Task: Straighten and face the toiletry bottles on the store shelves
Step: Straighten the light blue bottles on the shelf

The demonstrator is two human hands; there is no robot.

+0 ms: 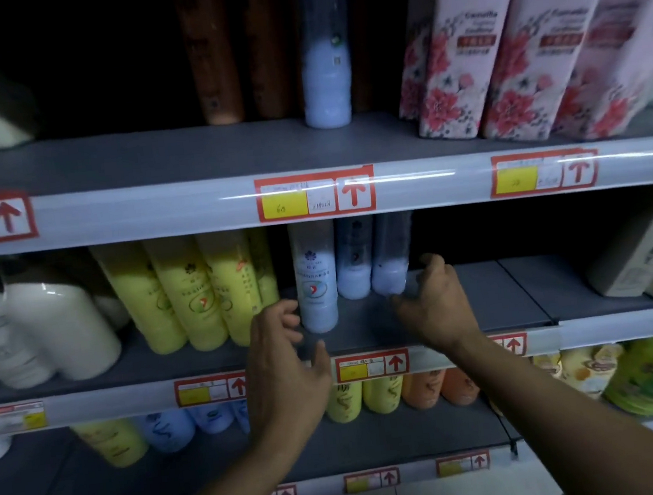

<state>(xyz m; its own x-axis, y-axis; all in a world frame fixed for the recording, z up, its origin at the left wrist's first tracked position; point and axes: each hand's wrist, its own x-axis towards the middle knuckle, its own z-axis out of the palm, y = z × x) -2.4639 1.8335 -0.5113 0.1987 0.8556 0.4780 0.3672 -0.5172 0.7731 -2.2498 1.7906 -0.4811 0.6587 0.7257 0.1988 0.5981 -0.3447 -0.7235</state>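
Pale blue bottles stand in a short row on the middle shelf [485,302]: the front bottle [316,285] faces out with its label showing, a second bottle [353,264] sits just behind and to its right, and a third bottle [389,260] stands furthest right. The right hand [433,304] reaches to the base of that third bottle, fingers curled round its lower right side; whether they grip it firmly I cannot tell. The left hand [284,358] hovers just left of the front bottle, fingers spread and loosely curved, apparently holding nothing. Yellow bottles [183,292] lean in a row to the left, white jugs [41,328] beyond them. Floral pink bottles [505,47] fill the upper shelf
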